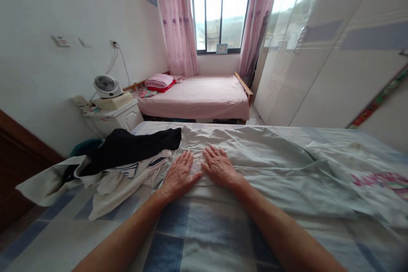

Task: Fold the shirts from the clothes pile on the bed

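At the left edge of the bed (204, 238), a pile of clothes (105, 174) lies with a black garment (134, 146) draped on top, its sleeve end reaching toward the middle. Just right of the pile, the left hand (179, 173) lies palm down on a pale cloth (255, 157) that is spread across the bed's far half. Its fingers (186, 158) are straight and close together, gripping nothing. The right hand (219, 165) lies flat beside it, thumbs nearly touching, fingers likewise extended and holding nothing. Both forearms run in from the near edge and converge at the wrists, elbows low.

The step in hand looks like smoothing the cloth flat: the palms press on its near hem where it meets the checked bedcover. The cloth is creased, with long folds running toward the right edge, where a pink print (379, 180) shows. A likely next move calls for sweeping the palms apart, outward along the hem, with even pressure so the creases run out rather than bunch.
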Motion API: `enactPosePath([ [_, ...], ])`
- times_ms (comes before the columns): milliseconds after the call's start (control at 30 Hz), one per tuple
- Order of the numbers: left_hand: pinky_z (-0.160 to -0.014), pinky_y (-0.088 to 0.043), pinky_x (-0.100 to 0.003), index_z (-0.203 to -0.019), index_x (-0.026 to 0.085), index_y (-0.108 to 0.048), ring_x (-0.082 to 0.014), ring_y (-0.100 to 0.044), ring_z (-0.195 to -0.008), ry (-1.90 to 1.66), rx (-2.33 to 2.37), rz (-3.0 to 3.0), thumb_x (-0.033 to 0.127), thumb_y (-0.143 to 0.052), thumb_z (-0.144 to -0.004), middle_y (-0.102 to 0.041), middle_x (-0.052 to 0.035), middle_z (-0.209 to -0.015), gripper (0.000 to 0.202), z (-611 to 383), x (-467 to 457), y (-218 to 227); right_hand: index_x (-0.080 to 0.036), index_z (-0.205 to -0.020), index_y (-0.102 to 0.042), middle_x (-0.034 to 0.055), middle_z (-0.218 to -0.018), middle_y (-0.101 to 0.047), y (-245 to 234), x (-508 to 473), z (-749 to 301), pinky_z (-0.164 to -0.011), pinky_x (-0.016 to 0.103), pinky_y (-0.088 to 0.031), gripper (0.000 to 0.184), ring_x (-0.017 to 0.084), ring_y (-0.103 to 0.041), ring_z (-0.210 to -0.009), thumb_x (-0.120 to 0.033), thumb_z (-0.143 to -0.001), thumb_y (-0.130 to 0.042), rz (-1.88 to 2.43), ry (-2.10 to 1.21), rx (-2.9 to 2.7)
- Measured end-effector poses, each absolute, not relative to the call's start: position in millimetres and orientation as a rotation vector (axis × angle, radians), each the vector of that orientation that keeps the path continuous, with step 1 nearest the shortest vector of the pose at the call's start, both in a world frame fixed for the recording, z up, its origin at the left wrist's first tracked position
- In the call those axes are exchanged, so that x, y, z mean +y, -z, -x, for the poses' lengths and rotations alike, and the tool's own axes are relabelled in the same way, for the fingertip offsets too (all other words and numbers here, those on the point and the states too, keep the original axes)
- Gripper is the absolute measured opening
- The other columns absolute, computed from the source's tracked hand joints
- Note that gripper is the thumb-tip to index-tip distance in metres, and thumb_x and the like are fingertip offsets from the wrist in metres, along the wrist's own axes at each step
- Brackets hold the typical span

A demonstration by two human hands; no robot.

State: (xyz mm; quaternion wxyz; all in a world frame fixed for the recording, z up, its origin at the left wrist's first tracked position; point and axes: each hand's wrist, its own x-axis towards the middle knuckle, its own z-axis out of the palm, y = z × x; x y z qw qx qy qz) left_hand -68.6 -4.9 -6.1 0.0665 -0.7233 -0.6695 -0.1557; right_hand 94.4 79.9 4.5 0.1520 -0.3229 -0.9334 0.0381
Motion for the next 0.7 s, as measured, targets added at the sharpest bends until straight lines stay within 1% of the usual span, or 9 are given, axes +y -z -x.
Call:
enactPosePath([
  [67, -0.108, -0.031, -0.048, -0.131, 0.007, -0.047, -0.0317, -0.037, -0.132, 0.435, -2.033, 2.166, 0.054, -0.044, -0.085, -0.043, -0.0218, -0.139, 0.066, 71.6, -4.5, 4.5, -0.017, -0.136, -0.045, 0.0100, -0.145, -0.040, -7.5, 86.5, -104.2, -0.110, 0.044, -0.018, 0.050, 0.023, -0.030, -0.136, -0.040, -0.092, -0.037, 0.961, -0.124, -2.629],
  [167, -0.104, -0.036, -0.046, -0.124, 0.013, -0.054, -0.0293, -0.043, -0.128, 0.418, -2.034, 2.157, 0.052, -0.040, -0.089, -0.051, -0.0172, -0.134, 0.055, 77.2, 1.7, -11.5, -0.018, -0.133, -0.048, 0.0087, -0.141, -0.046, -30.5, 110.6, -136.9, -0.107, 0.039, -0.027, 0.047, 0.022, -0.038, -0.131, -0.041, -0.092, -0.038, 1.007, -0.135, -2.504],
  [267, -0.104, -0.039, -0.040, -0.120, 0.018, -0.058, -0.0247, -0.046, -0.126, 0.473, -1.963, 2.148, 0.041, -0.041, -0.090, -0.051, -0.0117, -0.134, 0.041, 83.7, 22.3, -38.0, -0.015, -0.130, -0.050, 0.0120, -0.135, -0.051, -55.7, 151.2, -190.3, -0.100, 0.034, -0.036, 0.044, 0.021, -0.049, -0.121, -0.033, -0.090, -0.042, 1.220, -0.106, -2.261],
  [333, -0.105, -0.037, -0.037, -0.119, 0.018, -0.058, -0.0237, -0.045, -0.126, 0.481, -1.948, 2.121, 0.032, -0.043, -0.088, -0.050, -0.0106, -0.135, 0.037, 88.8, 45.0, -53.9, -0.015, -0.130, -0.050, 0.0131, -0.135, -0.051, -64.7, 182.3, -229.0, -0.099, 0.035, -0.037, 0.044, 0.022, -0.049, -0.121, -0.027, -0.089, -0.042, 1.409, -0.093, -2.099],
  [400, -0.107, -0.035, -0.037, -0.119, 0.017, -0.058, -0.0237, -0.043, -0.127, 0.426, -2.002, 2.091, 0.024, -0.045, -0.086, -0.049, -0.0108, -0.136, 0.036, 95.2, 71.8, -63.8, -0.014, -0.129, -0.051, 0.0140, -0.136, -0.050, -66.5, 210.7, -262.4, -0.099, 0.034, -0.036, 0.043, 0.022, -0.046, -0.124, -0.025, -0.089, -0.040, 1.579, -0.135, -2.059],
  [467, -0.108, -0.033, -0.036, -0.120, 0.016, -0.058, -0.0231, -0.042, -0.128, 0.344, -2.107, 2.065, 0.019, -0.045, -0.085, -0.048, -0.0106, -0.137, 0.038, 102.6, 98.3, -67.3, -0.011, -0.127, -0.053, 0.0174, -0.134, -0.051, -63.9, 232.7, -286.3, -0.098, 0.033, -0.036, 0.043, 0.023, -0.049, -0.121, -0.022, -0.089, -0.037, 1.633, -0.172, -2.061],
  [533, -0.107, -0.034, -0.035, -0.120, 0.017, -0.058, -0.0224, -0.042, -0.128, 0.281, -2.202, 2.042, 0.016, -0.044, -0.085, -0.050, -0.0099, -0.136, 0.038, 110.6, 121.0, -66.6, -0.011, -0.123, -0.057, 0.0169, -0.130, -0.055, -59.7, 248.4, -300.4, -0.096, 0.031, -0.038, 0.041, 0.022, -0.054, -0.116, -0.020, -0.089, -0.036, 1.641, -0.217, -2.087],
  [633, -0.103, -0.038, -0.033, -0.119, 0.016, -0.060, -0.0220, -0.049, -0.122, 0.226, -2.281, 2.031, 0.015, -0.043, -0.084, -0.057, -0.0102, -0.129, 0.039, 121.8, 145.4, -64.0, -0.013, -0.117, -0.062, 0.0143, -0.122, -0.062, -54.0, 265.9, -307.2, -0.093, 0.029, -0.040, 0.039, 0.022, -0.058, -0.110, -0.023, -0.088, -0.039, 1.639, -0.305, -2.132],
  [700, -0.096, -0.043, -0.029, -0.119, 0.017, -0.060, -0.0212, -0.055, -0.114, 0.183, -2.337, 2.030, 0.013, -0.047, -0.079, -0.062, -0.0094, -0.122, 0.041, 127.7, 155.6, -63.8, -0.012, -0.118, -0.062, 0.0130, -0.120, -0.064, -51.2, 276.3, -305.8, -0.092, 0.028, -0.042, 0.040, 0.022, -0.060, -0.109, -0.027, -0.088, -0.041, 1.623, -0.371, -2.161],
])
